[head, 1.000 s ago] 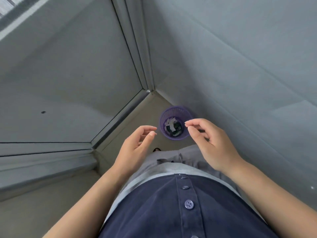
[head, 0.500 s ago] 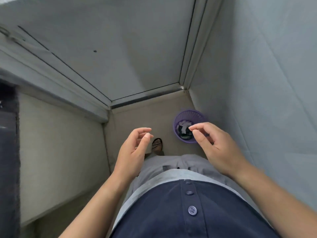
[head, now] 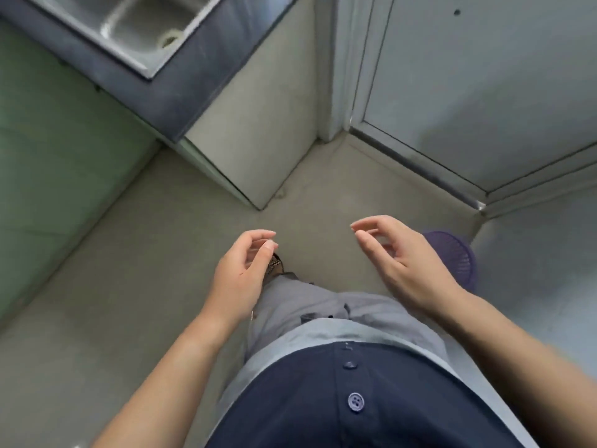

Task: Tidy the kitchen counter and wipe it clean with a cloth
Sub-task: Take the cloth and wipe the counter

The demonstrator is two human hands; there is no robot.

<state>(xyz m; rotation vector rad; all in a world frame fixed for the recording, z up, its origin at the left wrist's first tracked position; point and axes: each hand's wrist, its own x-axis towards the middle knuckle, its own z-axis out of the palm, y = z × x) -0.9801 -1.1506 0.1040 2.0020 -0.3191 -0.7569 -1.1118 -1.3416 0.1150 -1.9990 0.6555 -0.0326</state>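
I look down at the floor. My left hand (head: 240, 270) hangs in front of my waist with curled fingers apart and nothing in it. Level with it, my right hand (head: 399, 257) is also empty, thumb and forefinger slightly apart. A purple mesh waste basket (head: 458, 257) stands on the floor behind my right hand, partly hidden by it. The dark stone kitchen counter (head: 181, 88) with a steel sink (head: 142, 30) shows at the upper left, well away from both hands. No cloth is in view.
Green cabinet fronts (head: 55, 150) run down the left side. The pale end panel of the counter (head: 255, 124) juts toward me. A grey door with a metal frame (head: 478, 92) fills the upper right. My sandalled foot (head: 276, 263) peeks from behind my left hand.
The view has swung left from the corner with the basket: the counter and sink have come into sight, and the basket has slid to the right behind my right hand. Both hands stay empty.
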